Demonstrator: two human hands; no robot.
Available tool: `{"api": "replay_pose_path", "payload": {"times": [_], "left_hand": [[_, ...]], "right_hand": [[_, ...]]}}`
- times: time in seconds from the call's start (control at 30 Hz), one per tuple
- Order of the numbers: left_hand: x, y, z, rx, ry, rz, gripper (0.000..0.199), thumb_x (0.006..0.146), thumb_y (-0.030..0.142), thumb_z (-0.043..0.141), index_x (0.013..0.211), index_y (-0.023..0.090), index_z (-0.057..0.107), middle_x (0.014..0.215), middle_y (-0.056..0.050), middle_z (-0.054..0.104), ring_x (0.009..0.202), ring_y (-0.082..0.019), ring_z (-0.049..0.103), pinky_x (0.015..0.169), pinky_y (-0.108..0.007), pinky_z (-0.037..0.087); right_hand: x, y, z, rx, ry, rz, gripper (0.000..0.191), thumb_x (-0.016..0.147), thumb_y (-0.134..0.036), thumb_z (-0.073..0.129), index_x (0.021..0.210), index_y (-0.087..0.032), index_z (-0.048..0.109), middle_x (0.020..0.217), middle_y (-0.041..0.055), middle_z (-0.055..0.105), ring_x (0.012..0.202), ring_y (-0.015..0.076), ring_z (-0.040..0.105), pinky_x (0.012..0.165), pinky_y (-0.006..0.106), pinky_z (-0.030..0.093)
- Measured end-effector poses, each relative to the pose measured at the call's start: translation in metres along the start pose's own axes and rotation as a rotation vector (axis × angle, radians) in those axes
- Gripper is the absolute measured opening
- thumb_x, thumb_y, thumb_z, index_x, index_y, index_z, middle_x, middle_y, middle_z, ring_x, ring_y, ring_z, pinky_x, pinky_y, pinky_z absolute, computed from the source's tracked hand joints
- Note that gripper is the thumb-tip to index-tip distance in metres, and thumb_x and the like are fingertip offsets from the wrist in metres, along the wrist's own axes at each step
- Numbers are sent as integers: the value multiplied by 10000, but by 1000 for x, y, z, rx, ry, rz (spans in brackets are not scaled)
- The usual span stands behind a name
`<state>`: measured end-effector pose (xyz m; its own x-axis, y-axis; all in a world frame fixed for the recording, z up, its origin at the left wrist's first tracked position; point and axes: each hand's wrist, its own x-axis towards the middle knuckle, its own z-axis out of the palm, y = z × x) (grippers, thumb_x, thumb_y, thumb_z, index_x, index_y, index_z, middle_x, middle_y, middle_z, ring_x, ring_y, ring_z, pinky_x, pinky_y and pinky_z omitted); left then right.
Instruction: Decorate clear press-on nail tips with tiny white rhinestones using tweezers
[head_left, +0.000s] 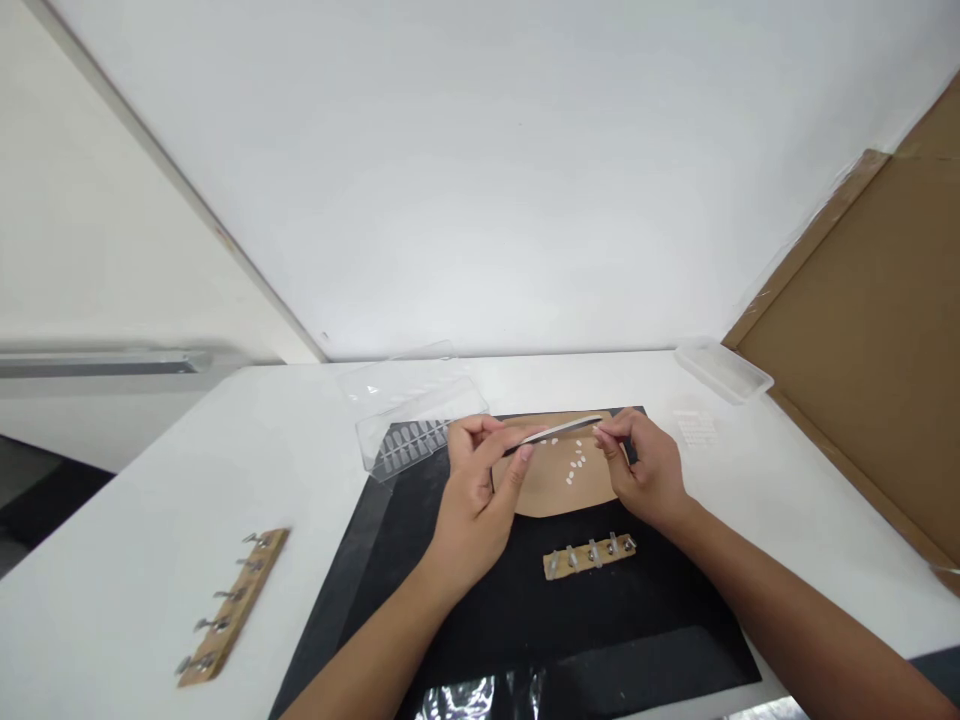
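Observation:
Above the brown sheet (551, 490), my left hand (480, 490) grips one end of a slim nail file (559, 432), thumb below and fingers above. The file slants up to the right, its pale face and dark edge showing. At its far end, my right hand (645, 465) pinches a small whitish piece (597, 430) that looks like a nail tip; the fingers partly hide it. Several small white ovals (576, 463) lie loose on the sheet under the file. Nearer me lies a wooden strip (590, 557) with clips carrying clear nail tips.
A black mat (420, 580) covers the middle of the white table (315, 500). A second wooden clip strip (234, 607) lies at left. Behind my left hand is a clear box of nail tips (412, 440). A translucent tray (724, 370) and cardboard panel (862, 330) stand at right.

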<state>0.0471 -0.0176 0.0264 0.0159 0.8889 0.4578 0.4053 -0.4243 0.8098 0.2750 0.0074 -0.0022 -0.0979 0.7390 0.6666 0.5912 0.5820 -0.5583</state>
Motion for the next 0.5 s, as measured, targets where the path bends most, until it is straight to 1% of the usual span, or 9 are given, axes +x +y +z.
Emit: {"api": "replay_pose_path", "payload": {"times": [0.07,0.13,0.23,0.3,0.4,0.5], "left_hand": [[2,1,-3,-50,33,19,262,1016,420,606,1060,235,787,1050,-63,656,1044,-211,650,988,-349,547],[2,3,-5,-110,84,-4,246,1000,425,646,1040,223,780,1023,-51,722,976,-198,688,927,-326,572],[-2,4,-1,-184,215,-138,261,934,454,746,965,195,758,951,-42,787,872,-198,751,851,-320,621],[-5,4,4,-278,259,-222,291,891,459,795,909,178,724,851,-34,793,787,-203,781,812,-333,657],[-9,5,12,-441,279,-254,308,849,435,838,882,166,691,813,-28,793,753,-210,802,829,-369,695],[-12,11,16,-487,242,-225,301,843,412,839,924,153,708,876,-43,796,765,-211,802,812,-388,717]], "right_hand": [[-1,3,1,-6,-26,-15,120,1045,-315,590,935,-270,578,811,12,670,718,187,646,660,336,476],[-3,5,2,5,-45,-19,128,1046,-321,593,929,-271,573,813,15,670,728,191,648,672,340,481],[-4,4,4,84,-69,1,119,1048,-328,598,943,-273,582,843,24,692,773,200,668,711,355,502],[-6,1,5,193,-83,26,116,1048,-341,609,956,-272,591,847,21,695,780,197,673,716,353,511],[-9,-5,7,364,-61,77,127,1050,-361,616,964,-269,600,828,7,668,721,172,648,664,329,500],[-10,-7,8,410,-7,102,105,1053,-348,618,989,-266,609,838,6,657,703,158,637,637,314,485]]}}
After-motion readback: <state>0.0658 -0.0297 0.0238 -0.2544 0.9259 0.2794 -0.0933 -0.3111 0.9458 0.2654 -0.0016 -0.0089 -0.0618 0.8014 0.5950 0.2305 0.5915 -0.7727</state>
